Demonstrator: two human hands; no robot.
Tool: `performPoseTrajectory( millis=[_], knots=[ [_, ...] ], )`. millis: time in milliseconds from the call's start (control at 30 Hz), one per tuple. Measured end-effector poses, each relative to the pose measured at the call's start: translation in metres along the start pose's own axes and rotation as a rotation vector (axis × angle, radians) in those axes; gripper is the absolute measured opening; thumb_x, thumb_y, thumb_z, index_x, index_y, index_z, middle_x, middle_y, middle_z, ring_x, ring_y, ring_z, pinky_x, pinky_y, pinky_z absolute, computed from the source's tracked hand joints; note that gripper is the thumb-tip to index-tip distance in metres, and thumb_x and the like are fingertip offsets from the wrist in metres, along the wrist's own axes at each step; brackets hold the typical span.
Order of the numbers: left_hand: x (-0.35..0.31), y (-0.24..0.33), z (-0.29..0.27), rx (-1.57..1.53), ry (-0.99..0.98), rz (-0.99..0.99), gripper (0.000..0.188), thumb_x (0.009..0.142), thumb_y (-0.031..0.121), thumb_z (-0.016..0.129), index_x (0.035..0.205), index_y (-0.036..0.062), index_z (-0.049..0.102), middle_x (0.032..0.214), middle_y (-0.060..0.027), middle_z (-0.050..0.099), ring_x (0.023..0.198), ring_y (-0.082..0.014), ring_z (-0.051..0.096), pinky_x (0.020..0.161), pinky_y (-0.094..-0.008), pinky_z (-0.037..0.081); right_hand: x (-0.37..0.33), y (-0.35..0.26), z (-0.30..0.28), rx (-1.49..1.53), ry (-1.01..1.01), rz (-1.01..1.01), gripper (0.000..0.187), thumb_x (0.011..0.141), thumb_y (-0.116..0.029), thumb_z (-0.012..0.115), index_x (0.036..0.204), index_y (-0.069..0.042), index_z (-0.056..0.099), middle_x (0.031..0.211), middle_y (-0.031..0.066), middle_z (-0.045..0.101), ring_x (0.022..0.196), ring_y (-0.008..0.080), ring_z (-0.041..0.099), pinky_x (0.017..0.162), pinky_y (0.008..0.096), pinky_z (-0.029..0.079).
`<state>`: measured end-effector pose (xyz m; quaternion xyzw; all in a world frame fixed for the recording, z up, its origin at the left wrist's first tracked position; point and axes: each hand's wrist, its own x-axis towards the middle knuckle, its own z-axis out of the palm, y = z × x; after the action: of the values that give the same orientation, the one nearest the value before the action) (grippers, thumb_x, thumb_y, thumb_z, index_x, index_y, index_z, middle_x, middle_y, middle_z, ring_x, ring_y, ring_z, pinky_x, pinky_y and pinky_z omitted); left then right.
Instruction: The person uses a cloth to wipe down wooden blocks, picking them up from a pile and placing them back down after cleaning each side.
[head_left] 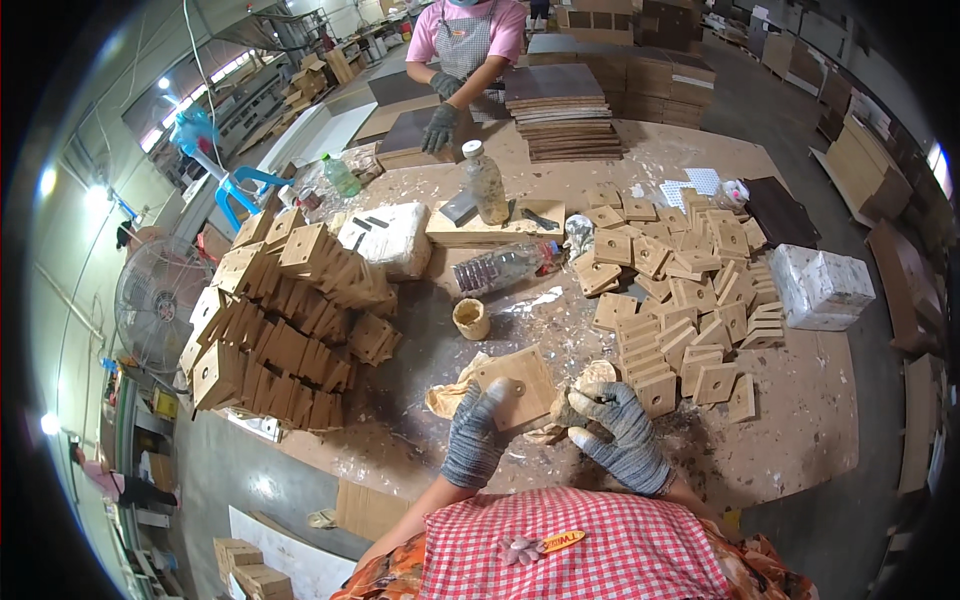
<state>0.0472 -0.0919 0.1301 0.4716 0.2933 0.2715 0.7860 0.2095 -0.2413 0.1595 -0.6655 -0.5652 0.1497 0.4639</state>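
Gloved left hand (474, 432) presses flat on the square wooden plate with a centre hole (520, 385); beside it, right hand (618, 432) clutches a crumpled beige rag (580, 395).

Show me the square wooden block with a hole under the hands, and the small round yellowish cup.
Square wooden block with a hole (522, 385), head view, its top face.
Small round yellowish cup (471, 319), head view, its rim.

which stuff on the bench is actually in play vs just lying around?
In play:
left hand on square wooden block
right hand holding rag
small cup
loose blocks
stacked blocks

Lying about:
plastic bottles
white wrapped bundle
fan
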Motion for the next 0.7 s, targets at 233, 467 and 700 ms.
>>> performPoseTrajectory(
  millis=[233,467,700],
  knots=[
    [0.017,0.003,-0.001,-0.233,-0.014,-0.237,0.053,0.086,0.032,0.06,0.126,0.0015,0.043,0.114,-0.0108,0.055,0.1,-0.0256,0.059,0.079,-0.0403,0.053,-0.002,0.016,0.005,-0.086,0.112,0.021,0.043,0.079,-0.02,0.068,0.118,-0.005,0.058,0.112,0.0128,0.049,0.108,0.0277,0.049,0.095,0.0367,0.04],
    [0.01,0.002,0.005,0.163,-0.096,-0.04,0.037,0.092,0.029,0.053,0.118,0.0024,0.058,0.098,-0.005,0.06,0.079,-0.0134,0.055,0.069,-0.0262,0.049,-0.006,0.007,0.019,-0.04,0.094,-0.068,0.043,0.08,-0.019,0.068,0.121,-0.008,0.057,0.116,0.0121,0.047,0.109,0.0264,0.049,0.094,0.0345,0.042],
    [0.018,-0.013,-0.007,0.073,0.003,-0.073,0.036,0.091,0.029,0.054,0.116,0.0031,0.06,0.098,-0.005,0.061,0.076,-0.0129,0.054,0.068,-0.0226,0.045,-0.003,-0.004,0.023,-0.039,-0.11,-0.153,0.044,0.078,-0.017,0.07,0.119,-0.008,0.059,0.112,0.0098,0.049,0.103,0.0247,0.051,0.09,0.0352,0.044]
  ],
)
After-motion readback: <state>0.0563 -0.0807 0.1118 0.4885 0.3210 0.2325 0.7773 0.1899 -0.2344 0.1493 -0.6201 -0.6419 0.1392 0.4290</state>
